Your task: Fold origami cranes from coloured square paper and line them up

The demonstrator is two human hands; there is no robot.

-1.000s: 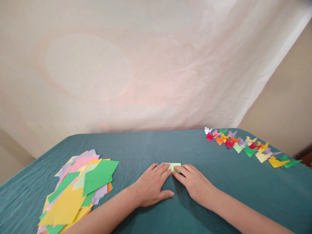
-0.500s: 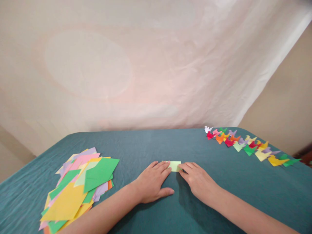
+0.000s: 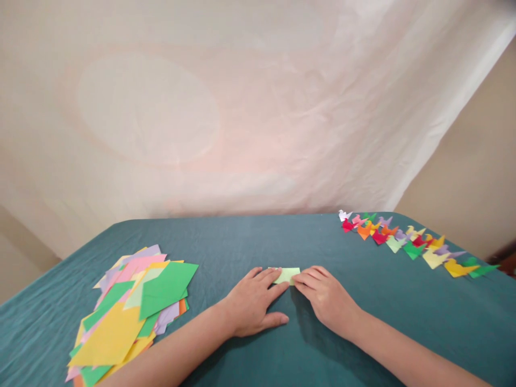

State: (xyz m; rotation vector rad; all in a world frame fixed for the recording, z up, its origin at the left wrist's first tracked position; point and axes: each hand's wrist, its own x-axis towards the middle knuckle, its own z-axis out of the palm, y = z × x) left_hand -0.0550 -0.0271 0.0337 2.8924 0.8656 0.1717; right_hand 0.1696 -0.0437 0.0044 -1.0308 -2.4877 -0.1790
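A small light green piece of folded paper lies flat on the cloth-covered table in front of me. My left hand rests over its left part, palm down, the fingers stretched out and the thumb spread toward me. At the paper's right end, my right hand has its fingertips bunched together on the near corner. The left end of the paper is hidden under my left fingers, and the right fingertips cover the other end.
To the left lies a loose pile of coloured paper sheets. Rows of small folded paper birds stand at the right on the dark green tablecloth. A pale hanging cloth rises behind the table.
My right fingertips have slid slightly left onto the paper's near right corner and drawn closer together. My left index finger has stretched a little farther right along the paper's near edge.
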